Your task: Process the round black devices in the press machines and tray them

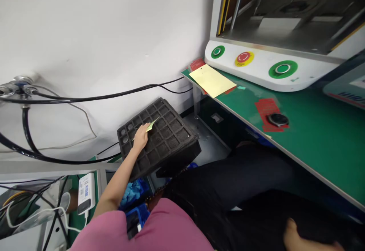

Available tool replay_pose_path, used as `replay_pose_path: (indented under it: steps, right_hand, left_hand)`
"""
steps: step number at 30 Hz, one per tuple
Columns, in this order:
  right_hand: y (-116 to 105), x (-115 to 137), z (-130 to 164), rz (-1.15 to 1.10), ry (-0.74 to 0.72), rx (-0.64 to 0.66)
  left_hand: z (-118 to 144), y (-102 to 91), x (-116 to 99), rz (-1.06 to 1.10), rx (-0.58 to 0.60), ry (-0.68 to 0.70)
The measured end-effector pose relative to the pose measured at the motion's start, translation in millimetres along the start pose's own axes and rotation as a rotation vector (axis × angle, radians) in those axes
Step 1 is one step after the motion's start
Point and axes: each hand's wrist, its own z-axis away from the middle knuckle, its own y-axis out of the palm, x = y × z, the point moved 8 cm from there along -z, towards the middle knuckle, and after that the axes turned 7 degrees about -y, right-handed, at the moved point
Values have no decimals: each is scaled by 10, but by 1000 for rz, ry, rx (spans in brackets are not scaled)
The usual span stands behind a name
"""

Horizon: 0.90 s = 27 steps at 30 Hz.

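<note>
1. Left hand [141, 138] reaches out to the left and rests on a black foam tray [159, 139]. Its fingers pinch a small yellow-green slip [152, 125].
2. The tray is a stack of gridded trays, tilted, standing below and left of the table [313, 144] and close to the white wall [99, 34]. Most cells look empty; a few round grey parts [125, 133] sit in the far-left cells.
3. Right hand [302, 239] is low at the bottom right, on dark clothing at the lap. Only part shows, so I cannot tell whether it is open or closed, and nothing is seen in it.
4. On the table: a pale yellow sheet [212, 80], red labels [268, 108], a round black part [278, 119].
5. The machine panel [256, 68] sits behind, with two green buttons and a red one.
6. Black cables [85, 99] run along the wall.
</note>
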Motion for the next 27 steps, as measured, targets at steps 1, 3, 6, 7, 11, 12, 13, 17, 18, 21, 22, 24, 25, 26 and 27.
replay_pose_path:
  steps: [1, 3, 6, 7, 11, 12, 13, 17, 18, 21, 22, 24, 25, 26, 27]
  right_hand:
    - [-66, -22, 50, -31, 169, -22]
    - [-165, 65, 130, -87, 357, -37]
    - [-263, 302, 112, -108, 336, -46]
    - [-276, 331, 102, -110, 330, -49]
    - [-262, 306, 89, -127, 323, -51]
    - [-259, 297, 89, -135, 319, -55]
    - [-261, 294, 89, -143, 312, -62]
    - [-278, 309, 89, -181, 254, -100]
    - [-277, 309, 92, -187, 237, -105]
    - [-257, 282, 114, -198, 196, -98]
    - [-253, 264, 124, -200, 189, -95]
    - [-248, 213, 148, -202, 192, -85]
    - [-245, 180, 162, -203, 201, -76]
    - [-242, 142, 178, -203, 214, -63]
    - [-236, 101, 196, -202, 228, -48]
  left_hand:
    - [107, -58, 14, -1, 4, 11]
    - [341, -98, 24, -8, 50, 41]
    - [672, -17, 36, -35, 163, 62]
    - [759, 22, 44, -48, 196, 58]
    - [914, 93, 32, -104, 254, 11]
    - [895, 84, 2, -117, 244, -4]
    - [855, 68, -43, -127, 227, -21]
    - [547, 36, -353, -144, 121, -93]
    - [455, 53, -450, -140, 97, -108]
    - [195, 163, -715, -114, 53, -157]
    - [123, 211, -780, -102, 46, -181]
    - [10, 310, -867, -77, 39, -239]
    - [-28, 358, -892, -62, 37, -267]
    - [-53, 403, -910, -48, 37, -291]
    - [-67, 444, -921, -35, 36, -310]
